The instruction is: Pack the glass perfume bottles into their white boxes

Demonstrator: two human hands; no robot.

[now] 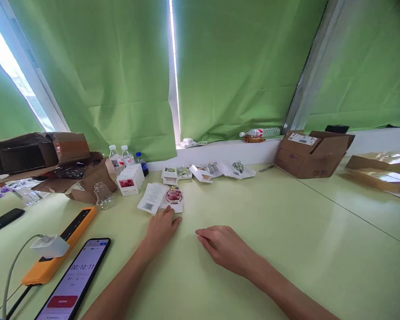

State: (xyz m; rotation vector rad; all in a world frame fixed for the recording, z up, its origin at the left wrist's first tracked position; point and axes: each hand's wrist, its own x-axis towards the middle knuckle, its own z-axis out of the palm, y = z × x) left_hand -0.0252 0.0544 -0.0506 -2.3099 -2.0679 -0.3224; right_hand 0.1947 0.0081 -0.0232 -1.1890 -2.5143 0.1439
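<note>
Looking down at the pale green table (286,231), we find both of our bare hands lying palm down and pinching nothing. Our left hand (162,230) rests with its fingers loosely together, and its fingertips (169,212) sit at the lower edge of a white card (178,208); we cannot tell whether they touch it. Our right hand (222,248) lies apart to the right, its fingers slightly curled on the bare tabletop.

The glass perfume bottle (174,195), with a red-pink body and gold top, stands upright on that card, just ahead of our left hand. A barcoded leaflet (152,198) lies beside it on the left. Farther ahead, three small glass bottles (209,168) sit among opened white cartons (200,173). To the left lie a white printed box (130,179) and a clear glass bottle (103,195) on its side. Nearer us, a phone (74,278) shows 00:10:11 beside an orange power strip (60,246). A cardboard box (312,154) stands open at the right.
</note>
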